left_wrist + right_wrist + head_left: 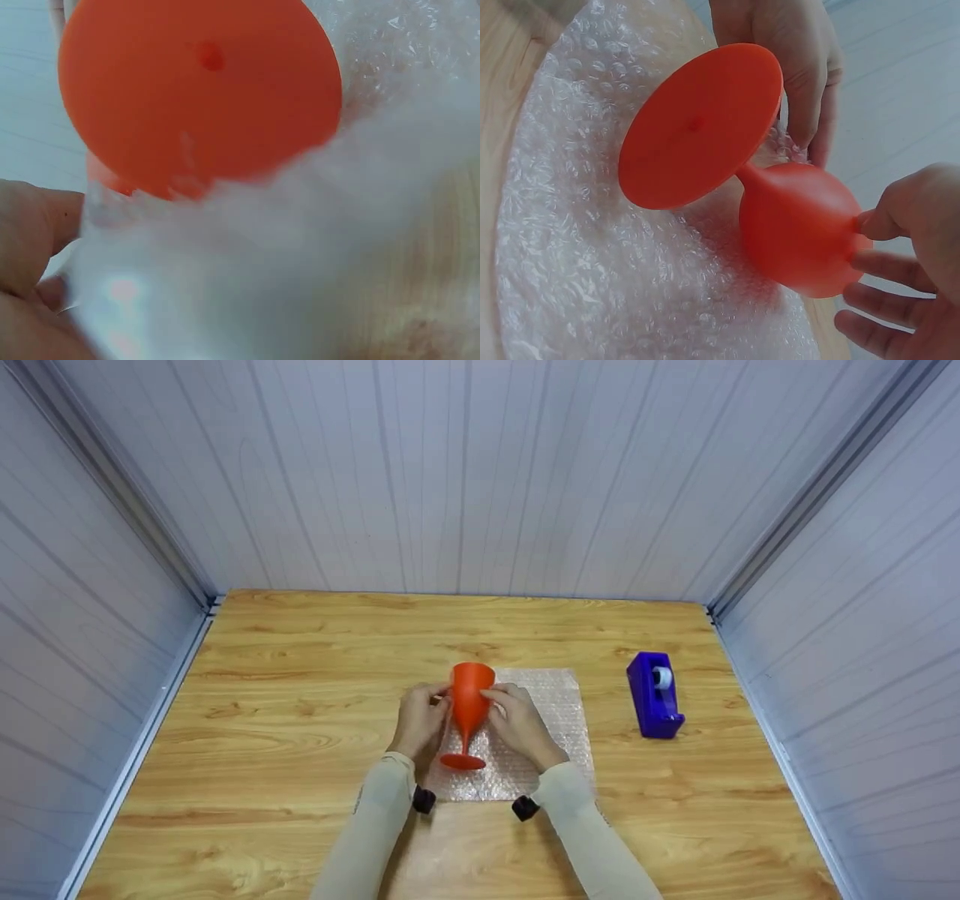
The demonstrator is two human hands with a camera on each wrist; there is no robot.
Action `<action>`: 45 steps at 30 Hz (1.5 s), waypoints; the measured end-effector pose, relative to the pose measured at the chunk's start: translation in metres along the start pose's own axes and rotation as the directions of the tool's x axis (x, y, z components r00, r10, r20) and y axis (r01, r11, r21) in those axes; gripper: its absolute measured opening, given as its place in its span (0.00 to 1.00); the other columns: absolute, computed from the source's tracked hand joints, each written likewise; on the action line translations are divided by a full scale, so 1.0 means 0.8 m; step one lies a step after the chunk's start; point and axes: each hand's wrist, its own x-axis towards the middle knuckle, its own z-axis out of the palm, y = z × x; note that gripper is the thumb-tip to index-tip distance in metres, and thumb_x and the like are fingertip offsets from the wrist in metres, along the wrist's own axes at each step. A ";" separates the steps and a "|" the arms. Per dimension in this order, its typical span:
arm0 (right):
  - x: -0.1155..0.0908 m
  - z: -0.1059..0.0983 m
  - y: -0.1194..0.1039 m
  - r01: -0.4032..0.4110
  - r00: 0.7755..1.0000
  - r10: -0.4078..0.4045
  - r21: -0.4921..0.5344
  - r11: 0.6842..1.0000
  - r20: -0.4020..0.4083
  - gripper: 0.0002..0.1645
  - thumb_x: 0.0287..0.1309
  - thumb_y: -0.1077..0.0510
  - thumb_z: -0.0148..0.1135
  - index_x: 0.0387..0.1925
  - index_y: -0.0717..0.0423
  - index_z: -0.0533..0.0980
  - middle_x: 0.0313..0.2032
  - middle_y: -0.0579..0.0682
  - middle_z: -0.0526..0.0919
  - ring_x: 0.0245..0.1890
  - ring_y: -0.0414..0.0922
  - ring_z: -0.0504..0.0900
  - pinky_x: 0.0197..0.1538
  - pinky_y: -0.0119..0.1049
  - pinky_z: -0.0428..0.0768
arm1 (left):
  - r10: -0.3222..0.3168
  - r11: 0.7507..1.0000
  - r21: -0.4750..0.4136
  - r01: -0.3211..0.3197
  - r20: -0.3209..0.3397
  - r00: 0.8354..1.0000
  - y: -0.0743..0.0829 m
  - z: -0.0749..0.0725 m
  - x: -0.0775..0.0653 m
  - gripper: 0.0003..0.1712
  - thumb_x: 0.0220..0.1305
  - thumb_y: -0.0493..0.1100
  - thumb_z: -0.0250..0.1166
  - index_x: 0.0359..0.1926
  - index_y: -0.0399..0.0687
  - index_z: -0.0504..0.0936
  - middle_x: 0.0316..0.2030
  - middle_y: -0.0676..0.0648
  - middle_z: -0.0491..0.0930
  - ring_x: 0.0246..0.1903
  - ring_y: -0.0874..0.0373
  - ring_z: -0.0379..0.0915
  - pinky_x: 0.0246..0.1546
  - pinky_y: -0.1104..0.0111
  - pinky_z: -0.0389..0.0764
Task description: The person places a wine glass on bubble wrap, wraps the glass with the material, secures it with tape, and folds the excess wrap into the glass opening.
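An orange plastic goblet (470,701) lies over the bubble wrap (555,720), its round foot toward me and its bowl away. My right hand (523,726) holds the bowl from the right with thumb and fingertip, while its other fingers stand off the surface in the right wrist view. On the goblet's left, my left hand (421,720) pinches the wrap's edge, which rises beside the bowl. That lifted film blurs across the left wrist view and covers part of the goblet's foot (202,97).
A blue tape dispenser (656,697) with a white roll stands on the wooden table (300,720), right of the wrap. Pale panels (465,480) wall the table at the back and both sides. A small black camera sits at each wrist.
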 end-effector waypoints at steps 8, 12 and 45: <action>0.000 -0.005 0.004 -0.020 1.000 0.020 0.015 1.000 0.013 0.20 0.64 0.67 0.58 0.57 0.65 0.79 0.53 0.57 0.80 0.55 0.53 0.78 0.60 0.47 0.75 | -0.004 0.999 -0.046 0.006 0.033 0.999 0.001 0.003 0.001 0.16 0.66 0.32 0.66 0.54 0.41 0.86 0.52 0.40 0.82 0.48 0.47 0.82 0.50 0.58 0.81; -0.003 -0.006 0.005 -0.030 0.999 0.030 0.012 0.999 0.020 0.21 0.65 0.66 0.57 0.59 0.63 0.78 0.52 0.56 0.80 0.50 0.51 0.80 0.55 0.46 0.78 | 0.041 0.998 -0.052 -0.039 0.049 0.998 0.001 0.005 0.002 0.16 0.65 0.31 0.66 0.54 0.38 0.85 0.52 0.39 0.82 0.45 0.45 0.83 0.48 0.58 0.82; -0.029 0.006 0.030 0.017 1.000 -0.017 0.116 0.993 -0.003 0.34 0.61 0.70 0.60 0.69 0.63 0.67 0.64 0.60 0.71 0.44 0.51 0.82 0.48 0.41 0.82 | 0.141 0.989 -0.050 -0.139 0.049 0.989 0.012 0.019 0.001 0.17 0.64 0.29 0.66 0.54 0.31 0.81 0.49 0.35 0.79 0.44 0.42 0.82 0.47 0.59 0.83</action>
